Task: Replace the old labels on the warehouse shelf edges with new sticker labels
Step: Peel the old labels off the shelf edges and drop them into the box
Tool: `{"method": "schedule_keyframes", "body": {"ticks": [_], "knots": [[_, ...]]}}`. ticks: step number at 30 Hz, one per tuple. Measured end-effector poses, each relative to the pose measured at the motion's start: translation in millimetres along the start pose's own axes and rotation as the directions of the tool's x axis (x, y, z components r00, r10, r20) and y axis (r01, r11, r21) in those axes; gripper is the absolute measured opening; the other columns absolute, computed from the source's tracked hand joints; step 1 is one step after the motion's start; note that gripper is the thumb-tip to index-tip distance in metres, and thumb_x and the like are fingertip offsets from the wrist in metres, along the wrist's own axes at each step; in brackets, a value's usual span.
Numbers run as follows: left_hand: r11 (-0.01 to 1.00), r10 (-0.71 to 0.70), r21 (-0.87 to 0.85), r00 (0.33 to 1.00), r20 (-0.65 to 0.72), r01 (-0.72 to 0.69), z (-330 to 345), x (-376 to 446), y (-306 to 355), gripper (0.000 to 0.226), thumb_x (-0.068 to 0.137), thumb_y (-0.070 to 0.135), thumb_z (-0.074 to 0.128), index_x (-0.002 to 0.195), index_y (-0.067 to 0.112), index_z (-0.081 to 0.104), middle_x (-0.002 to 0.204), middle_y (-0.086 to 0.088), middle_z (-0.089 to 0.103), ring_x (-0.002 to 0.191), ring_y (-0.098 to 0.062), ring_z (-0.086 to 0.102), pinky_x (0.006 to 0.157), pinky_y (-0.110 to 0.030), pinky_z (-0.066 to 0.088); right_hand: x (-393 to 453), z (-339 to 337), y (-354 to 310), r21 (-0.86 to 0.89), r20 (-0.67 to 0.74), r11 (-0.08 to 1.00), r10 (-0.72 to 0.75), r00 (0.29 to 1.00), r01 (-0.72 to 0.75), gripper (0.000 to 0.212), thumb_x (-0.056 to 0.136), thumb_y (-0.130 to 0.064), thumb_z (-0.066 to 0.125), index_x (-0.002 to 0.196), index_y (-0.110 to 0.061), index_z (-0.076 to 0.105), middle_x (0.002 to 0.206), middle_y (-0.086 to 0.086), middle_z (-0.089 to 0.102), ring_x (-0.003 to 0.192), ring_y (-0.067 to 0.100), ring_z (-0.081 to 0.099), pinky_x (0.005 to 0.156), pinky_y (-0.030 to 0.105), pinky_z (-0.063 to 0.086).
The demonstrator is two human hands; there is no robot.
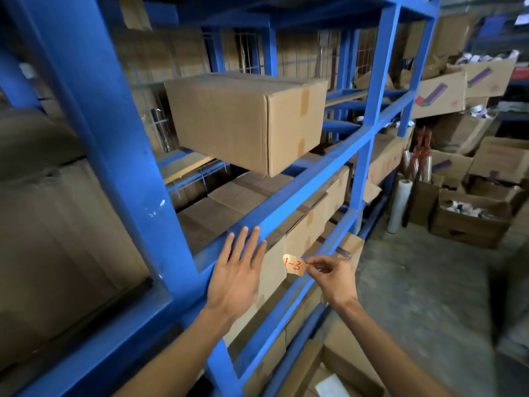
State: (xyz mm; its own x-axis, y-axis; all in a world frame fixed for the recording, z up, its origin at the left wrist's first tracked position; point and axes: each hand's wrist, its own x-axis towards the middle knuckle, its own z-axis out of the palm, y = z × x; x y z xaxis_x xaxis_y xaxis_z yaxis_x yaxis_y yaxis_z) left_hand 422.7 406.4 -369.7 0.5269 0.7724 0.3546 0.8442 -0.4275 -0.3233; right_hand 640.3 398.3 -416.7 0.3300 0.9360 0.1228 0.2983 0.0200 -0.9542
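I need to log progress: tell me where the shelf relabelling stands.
Done: nothing visibly; no sticker shows on the blue metal shelf beam. In hand: the right hand pinches a small orange label marked 1-3, while the left hand lies flat at the beam. Left: whether sticking or removal, I cannot tell.

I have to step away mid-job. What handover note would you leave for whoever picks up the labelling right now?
Left hand: open, fingers straight, fingertips at the blue shelf beam.
Right hand: pinches an orange label marked 1-3 in red, held off the beam.
Done: cannot tell whether this label is old or new.
Left: no label shows on the beam here; if this one is new, stick it on, then go on along the rack.
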Motion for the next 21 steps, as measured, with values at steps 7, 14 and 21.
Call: {"method": "schedule_keyframes", "body": {"ticks": [7, 14, 21], "knots": [[0.987, 0.107, -0.149, 0.95, 0.293, -0.065, 99, -45, 40, 0.071, 0.086, 0.029, 0.058, 0.152, 0.015, 0.036, 0.165, -0.012, 0.02, 0.153, -0.03, 0.018, 0.124, -0.05, 0.009, -35, 9, 105, -0.174, 0.033, 0.961, 0.224, 0.974, -0.215, 0.013, 0.073, -0.007, 0.075, 0.073, -0.02, 0.077, 0.061, -0.009, 0.069, 0.06, -0.001, 0.062, 0.064, 0.02, 0.052], [0.967, 0.155, -0.254, 0.838, 0.524, -0.02, 210, -80, 80, 0.068, 0.093, 0.032, 0.051, 0.156, 0.019, 0.027, 0.166, -0.015, 0.015, 0.153, -0.032, 0.016, 0.124, -0.048, 0.013, -74, 14, 220, -0.438, 0.038, 0.799, 0.475, 0.879, -0.413, 0.005, 0.077, -0.034, 0.07, 0.078, -0.031, 0.075, 0.078, -0.008, 0.074, 0.076, 0.012, 0.069, 0.059, 0.026, 0.05], [0.932, 0.195, -0.363, 0.86, 0.472, -0.012, 299, -86, 98, 0.072, 0.089, 0.024, 0.063, 0.154, 0.015, 0.032, 0.165, -0.015, 0.011, 0.152, -0.034, 0.018, 0.118, -0.046, 0.028, -99, 24, 336, -0.717, 0.038, 0.568, 0.61, 0.792, -0.404, 0.018, 0.085, -0.043, 0.062, 0.098, -0.04, 0.073, 0.102, -0.003, 0.073, 0.096, 0.022, 0.068, 0.071, 0.026, 0.046]]}}
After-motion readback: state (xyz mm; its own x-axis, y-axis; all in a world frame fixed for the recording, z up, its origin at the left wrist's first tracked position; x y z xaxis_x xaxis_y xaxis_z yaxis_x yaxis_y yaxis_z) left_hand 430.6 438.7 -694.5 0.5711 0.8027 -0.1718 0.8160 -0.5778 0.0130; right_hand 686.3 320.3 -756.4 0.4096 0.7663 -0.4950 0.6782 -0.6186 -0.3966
